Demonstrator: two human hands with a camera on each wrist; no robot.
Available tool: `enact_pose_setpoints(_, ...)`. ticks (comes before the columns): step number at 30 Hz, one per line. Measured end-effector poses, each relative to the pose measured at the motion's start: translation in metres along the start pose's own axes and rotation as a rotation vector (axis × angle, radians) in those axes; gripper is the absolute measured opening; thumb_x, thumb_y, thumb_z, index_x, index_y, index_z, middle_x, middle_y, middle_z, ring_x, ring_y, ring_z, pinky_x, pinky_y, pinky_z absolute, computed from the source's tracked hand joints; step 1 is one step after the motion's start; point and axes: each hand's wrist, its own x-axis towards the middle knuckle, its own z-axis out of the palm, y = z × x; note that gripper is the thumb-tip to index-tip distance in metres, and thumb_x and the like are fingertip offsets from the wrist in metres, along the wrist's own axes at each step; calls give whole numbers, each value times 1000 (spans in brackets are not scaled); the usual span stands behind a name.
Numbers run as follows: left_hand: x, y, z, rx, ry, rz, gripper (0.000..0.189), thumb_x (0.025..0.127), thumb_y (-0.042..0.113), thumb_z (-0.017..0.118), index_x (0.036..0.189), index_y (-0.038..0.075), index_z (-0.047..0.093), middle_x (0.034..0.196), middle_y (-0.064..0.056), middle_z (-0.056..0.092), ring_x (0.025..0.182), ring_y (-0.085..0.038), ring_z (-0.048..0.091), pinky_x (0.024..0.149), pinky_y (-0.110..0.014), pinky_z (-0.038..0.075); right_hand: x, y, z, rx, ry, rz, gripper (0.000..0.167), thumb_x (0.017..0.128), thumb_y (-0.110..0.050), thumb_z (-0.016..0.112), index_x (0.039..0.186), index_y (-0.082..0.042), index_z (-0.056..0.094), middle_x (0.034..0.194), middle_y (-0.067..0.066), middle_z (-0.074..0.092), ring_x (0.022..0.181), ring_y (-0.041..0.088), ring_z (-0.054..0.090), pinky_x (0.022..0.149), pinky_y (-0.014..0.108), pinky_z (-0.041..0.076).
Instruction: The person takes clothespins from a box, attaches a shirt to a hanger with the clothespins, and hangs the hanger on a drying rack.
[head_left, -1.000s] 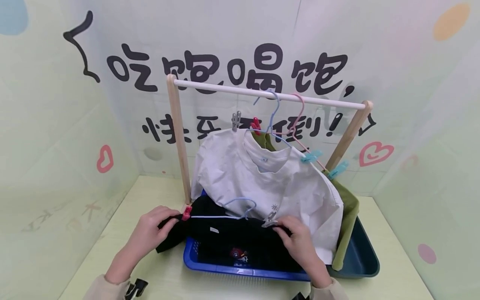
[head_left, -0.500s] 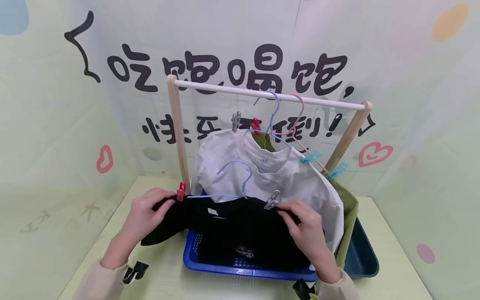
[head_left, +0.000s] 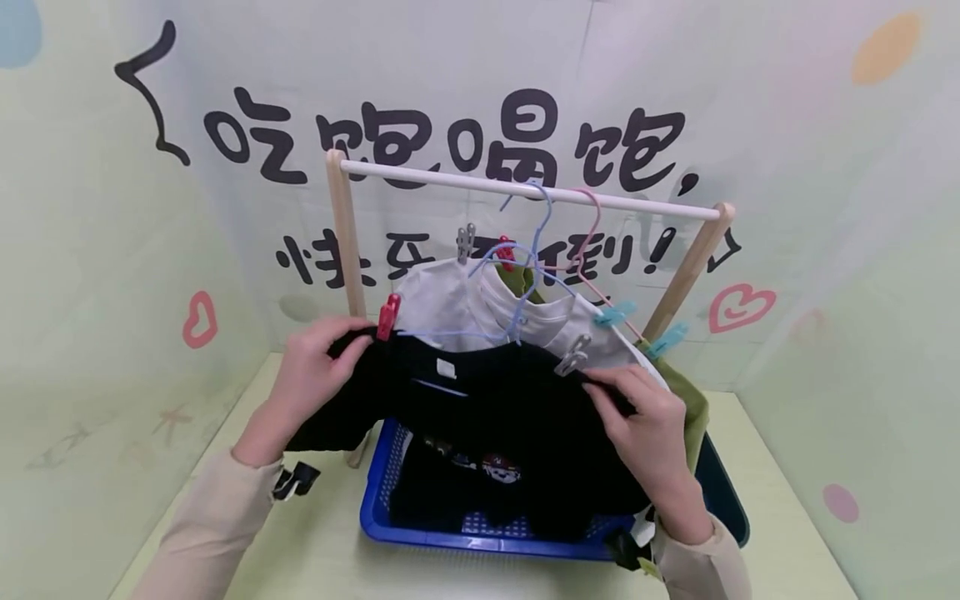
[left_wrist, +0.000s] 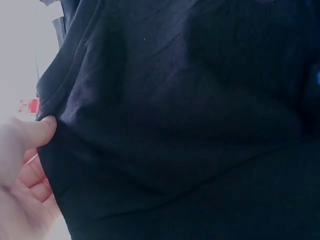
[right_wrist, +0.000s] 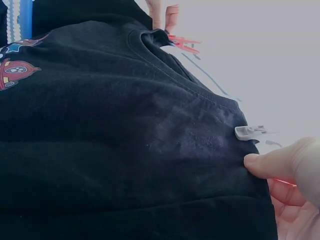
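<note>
A black T-shirt [head_left: 517, 417] on a blue hanger [head_left: 522, 304] is held up by both hands in front of the rack. My left hand [head_left: 311, 362] pinches its shoulder beside a red clothespin [head_left: 387, 317]; the thumb shows on the cloth in the left wrist view. Beside a grey clothespin [head_left: 573, 356], my right hand [head_left: 645, 412] pinches the other shoulder. In the right wrist view, the shirt's front carries a cartoon print [right_wrist: 16, 72]. The hanger's hook overlaps a white shirt [head_left: 435, 296] hanging behind, below the rail. Part of the T-shirt's lower end is over the blue basket [head_left: 495, 543].
A wooden rack with a white rail [head_left: 450, 177] stands at the back. On it hang the white shirt and a green garment [head_left: 686, 400], the latter by a pink hanger [head_left: 592, 225]. Teal clothespins [head_left: 615, 314] grip their shoulders. A dark green bin [head_left: 731, 492] stands at right.
Both hands have raised the black T-shirt and its hanger up from the basket toward the rail. It now covers much of the white shirt.
</note>
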Motion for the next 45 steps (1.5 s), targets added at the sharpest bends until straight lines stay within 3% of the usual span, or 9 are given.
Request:
enact_pose_setpoints(7,33,-16,14,-25,7,-24,17,73,-11,72,89,-8,68,86,-19,68,80,-32,65,73,-40,49,30,7,-4,-23,8,53,21,71,12,74,88,0,73,84,10,69,79,23,63,83,11,43)
enact_pose_setpoints(11,54,-21,22,23,-3,-31,15,78,-6,70,93,-8,68,89,-21,68,85,-35,64,77,-45,49,46,8,-3,-81,64,24,15,74,10,73,86,1,73,79,12,67,74,24,63,78,11,44)
enact_pose_setpoints(16,74,-23,32,125,-26,-73,15,83,0,67,96,-6,68,93,-20,68,88,-36,63,79,-47,48,63,8,-1,-142,111,37,8,77,6,72,84,1,74,75,14,65,71,25,62,69,26,47)
enact_pose_setpoints(20,84,-23,39,178,-53,-106,14,85,2,65,98,-5,67,95,-20,68,87,-37,63,76,-48,48,71,11,-1,-169,99,58,6,78,6,71,82,2,73,75,15,65,71,26,62,68,37,48)
enact_pose_setpoints(31,100,-23,52,219,-111,-276,13,88,2,59,97,-4,66,95,-22,68,87,-39,63,74,-50,47,90,19,3,-240,-14,72,6,79,2,71,84,4,73,72,16,64,66,29,59,60,38,46)
enact_pose_setpoints(38,103,-26,55,214,-142,-364,14,90,3,57,98,-3,66,96,-21,67,88,-39,62,77,-50,47,97,21,7,-237,-10,31,4,79,4,69,82,4,73,71,15,64,65,29,60,61,40,48)
enact_pose_setpoints(45,95,-29,57,221,-289,-407,16,90,0,54,101,-6,64,99,-24,66,90,-41,60,79,-50,46,89,18,9,-304,-79,-6,6,79,1,71,84,2,73,72,13,64,65,29,61,59,40,50)
